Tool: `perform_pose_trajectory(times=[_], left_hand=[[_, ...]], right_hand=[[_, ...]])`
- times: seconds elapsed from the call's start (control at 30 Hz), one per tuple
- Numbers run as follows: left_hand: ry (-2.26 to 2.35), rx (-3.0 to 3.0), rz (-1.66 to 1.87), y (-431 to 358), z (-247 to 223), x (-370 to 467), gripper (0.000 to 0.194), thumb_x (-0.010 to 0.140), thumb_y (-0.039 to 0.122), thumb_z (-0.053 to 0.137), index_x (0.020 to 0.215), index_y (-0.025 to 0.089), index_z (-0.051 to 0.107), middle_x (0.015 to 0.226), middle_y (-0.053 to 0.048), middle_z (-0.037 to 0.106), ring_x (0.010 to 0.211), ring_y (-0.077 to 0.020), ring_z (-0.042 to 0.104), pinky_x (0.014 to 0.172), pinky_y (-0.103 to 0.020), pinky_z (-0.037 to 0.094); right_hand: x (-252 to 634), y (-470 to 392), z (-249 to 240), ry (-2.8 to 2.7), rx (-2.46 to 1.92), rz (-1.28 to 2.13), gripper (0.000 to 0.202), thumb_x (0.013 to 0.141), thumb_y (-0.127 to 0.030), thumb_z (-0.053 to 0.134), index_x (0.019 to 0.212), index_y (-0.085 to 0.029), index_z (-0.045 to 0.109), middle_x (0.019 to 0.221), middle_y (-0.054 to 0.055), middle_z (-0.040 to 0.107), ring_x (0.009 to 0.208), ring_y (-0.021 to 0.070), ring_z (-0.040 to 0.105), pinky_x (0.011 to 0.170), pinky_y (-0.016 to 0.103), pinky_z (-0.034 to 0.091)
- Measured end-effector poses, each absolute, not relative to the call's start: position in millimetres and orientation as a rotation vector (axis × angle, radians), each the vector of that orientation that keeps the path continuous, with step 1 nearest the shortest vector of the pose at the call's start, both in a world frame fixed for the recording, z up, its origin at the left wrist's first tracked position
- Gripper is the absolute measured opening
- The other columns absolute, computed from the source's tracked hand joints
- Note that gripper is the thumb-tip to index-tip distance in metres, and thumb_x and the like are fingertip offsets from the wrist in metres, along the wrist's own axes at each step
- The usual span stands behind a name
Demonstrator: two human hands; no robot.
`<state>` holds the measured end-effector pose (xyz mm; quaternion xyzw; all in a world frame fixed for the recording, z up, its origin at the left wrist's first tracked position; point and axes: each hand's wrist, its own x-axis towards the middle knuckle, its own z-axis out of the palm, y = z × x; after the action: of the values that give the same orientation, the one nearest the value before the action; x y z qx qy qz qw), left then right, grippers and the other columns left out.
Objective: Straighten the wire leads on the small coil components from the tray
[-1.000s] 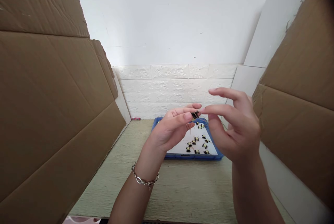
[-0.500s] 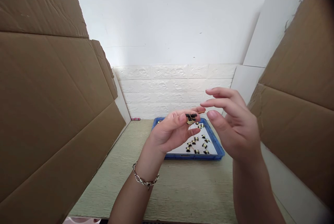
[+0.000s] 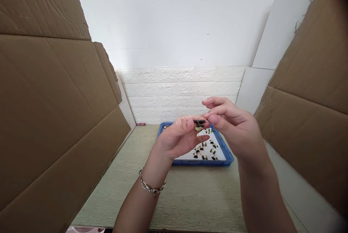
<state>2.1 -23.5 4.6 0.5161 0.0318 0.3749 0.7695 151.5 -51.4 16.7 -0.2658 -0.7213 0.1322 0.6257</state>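
Observation:
A small transformer coil [image 3: 199,124] with a black pinned bobbin and pale yellow winding is pinched in my left hand [image 3: 178,135], thumb in front and fingers behind. Thin copper-coloured wires trail from it. My right hand [image 3: 236,126] is at the coil's right side, its thumb and index finger closed on a wire end [image 3: 207,117]; the other fingers stay raised. Beneath and behind the hands lies a blue tray [image 3: 230,161] with a white liner, where several similar coils [image 3: 212,151] are scattered.
The greenish tabletop [image 3: 130,189] carries the tray. Cardboard panels [image 3: 54,117] stand at the left and right [image 3: 310,128]. A white brick-pattern wall [image 3: 174,90] closes the back. A small red tube [image 3: 140,124] lies at the back left.
My right hand has moved left to the coil, and its thumb and index finger have come together on the wire. My left hand holds the coil in nearly the same place.

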Motion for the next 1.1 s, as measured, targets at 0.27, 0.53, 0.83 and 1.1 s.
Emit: perform_pose_trajectory(times=[0.27, 0.53, 0.83, 1.1], left_hand=[[0.047, 1.078, 0.771, -23.2, 2.4, 7.2, 0.026, 0.058, 0.044, 0.075, 0.067, 0.021, 0.068, 0.075, -0.001, 0.056, 0.077, -0.0134, 0.049, 0.077, -0.031, 0.041], [0.080, 1.079, 0.746, -21.3, -1.3, 10.7, 0.029, 0.055, 0.045, 0.076, 0.063, 0.019, 0.066, 0.072, -0.002, 0.053, 0.077, -0.0146, 0.048, 0.077, -0.033, 0.042], [0.065, 1.071, 0.689, -22.8, -3.8, 14.9, 0.026, 0.054, 0.042, 0.078, 0.064, 0.020, 0.067, 0.071, -0.002, 0.056, 0.077, -0.0144, 0.049, 0.075, -0.032, 0.044], [0.062, 1.029, 0.602, -21.9, -7.9, 16.6, 0.025, 0.053, 0.038, 0.079, 0.068, 0.022, 0.068, 0.073, -0.001, 0.059, 0.075, -0.0123, 0.052, 0.076, -0.032, 0.043]], right_hand=[[153.5, -43.0, 14.8, -1.629, -0.540, 0.547, 0.010, 0.077, -0.028, 0.062, 0.069, -0.024, 0.067, 0.096, 0.003, 0.062, 0.109, 0.0181, 0.054, 0.075, 0.028, 0.053], [156.5, -37.6, 14.9, -1.687, -0.562, 0.594, 0.016, 0.076, -0.033, 0.062, 0.066, -0.022, 0.066, 0.080, 0.005, 0.064, 0.114, 0.0219, 0.051, 0.075, 0.032, 0.054], [161.7, -40.7, 17.6, -1.779, -0.557, 0.562, 0.014, 0.077, -0.032, 0.062, 0.067, -0.022, 0.065, 0.086, 0.006, 0.063, 0.116, 0.0215, 0.049, 0.070, 0.029, 0.055], [163.9, -43.4, 18.8, -1.845, -0.543, 0.515, 0.014, 0.078, -0.031, 0.061, 0.067, -0.023, 0.064, 0.087, 0.006, 0.062, 0.117, 0.0216, 0.047, 0.070, 0.029, 0.054]])
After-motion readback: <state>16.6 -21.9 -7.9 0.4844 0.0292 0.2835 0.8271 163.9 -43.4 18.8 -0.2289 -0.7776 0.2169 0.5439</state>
